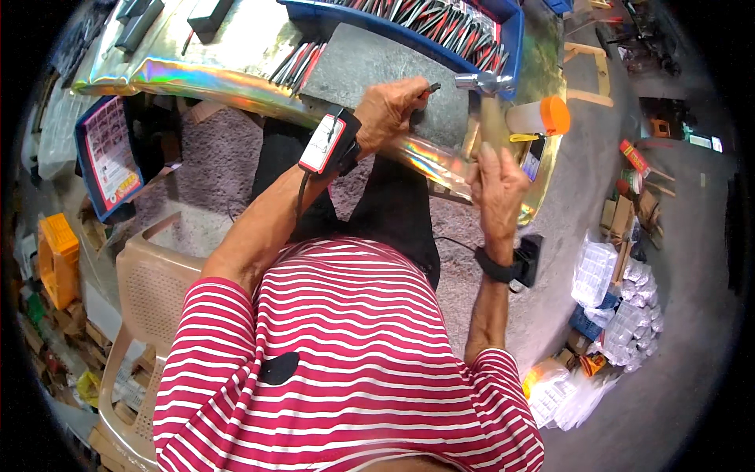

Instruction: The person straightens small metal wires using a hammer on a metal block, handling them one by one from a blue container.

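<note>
My left hand (391, 108) is closed over a grey slab (370, 59). Its fingertips pinch a small dark piece (432, 88), mostly hidden, so its kind cannot be made out. In my right hand (500, 182) is the wooden handle of a hammer (485, 84); its metal head hovers above the slab's right side, just right of the pinched piece. Beyond the slab, a blue tray (513, 59) holds many slim red, black and silver pieces (440, 30). More of these slim pieces (299, 67) lie against the slab's left edge.
A white jar with an orange lid (553, 116) stands on the gold shiny-covered table (259, 39), right of the hammer. Dark box-shaped blocks (208, 14) sit at the far left. A beige plastic chair (161, 271) is at my left; packed plastic bags (629, 315) are on the floor at right.
</note>
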The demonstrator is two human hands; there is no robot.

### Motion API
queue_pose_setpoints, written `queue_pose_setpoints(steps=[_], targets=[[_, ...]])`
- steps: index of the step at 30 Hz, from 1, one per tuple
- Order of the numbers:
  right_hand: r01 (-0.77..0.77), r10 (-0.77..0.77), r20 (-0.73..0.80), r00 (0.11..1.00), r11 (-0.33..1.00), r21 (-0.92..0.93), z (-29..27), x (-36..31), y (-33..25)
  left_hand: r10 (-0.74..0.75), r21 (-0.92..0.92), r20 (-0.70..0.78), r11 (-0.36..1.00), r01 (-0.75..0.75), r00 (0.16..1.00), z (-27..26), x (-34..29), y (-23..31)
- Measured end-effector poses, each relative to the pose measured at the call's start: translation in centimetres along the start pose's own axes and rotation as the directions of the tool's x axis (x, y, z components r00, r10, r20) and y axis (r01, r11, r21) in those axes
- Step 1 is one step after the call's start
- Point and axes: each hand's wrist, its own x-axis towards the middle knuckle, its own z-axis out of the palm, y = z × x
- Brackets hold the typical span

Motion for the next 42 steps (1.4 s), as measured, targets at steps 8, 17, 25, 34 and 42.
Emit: queue_pose_setpoints(steps=[8,17,25,34,42], targets=[[0.401,-0.424,-0.265,0.866,0.905,-0.139,-2.8,-2.4,-7.9,-0.019,-0.038,-0.023,0.999,0.019,1.000,-0.2,0.2,0.3],[0.399,-0.478,0.027,0.878,0.699,-0.594,-1.8,-1.2,-4.5,-0.060,-0.067,-0.002,0.996,0.060,0.998,0.0,-0.1,0.1],[0.377,-0.532,-0.094,0.841,0.703,-0.603,-2.0,-1.8,-5.8,-0.019,-0.059,-0.018,0.998,0.018,1.000,0.1,0.1,0.5],[0.224,-0.262,-0.086,0.961,0.924,-0.310,-0.1,0.3,-1.0,-0.049,-0.021,-0.017,0.999,0.048,0.999,0.2,0.2,0.5],[-0.258,0.261,0.061,0.963,0.847,0.465,3.7,1.0,5.8,-0.064,-0.066,-0.013,0.996,0.063,0.998,0.0,0.4,0.9]])
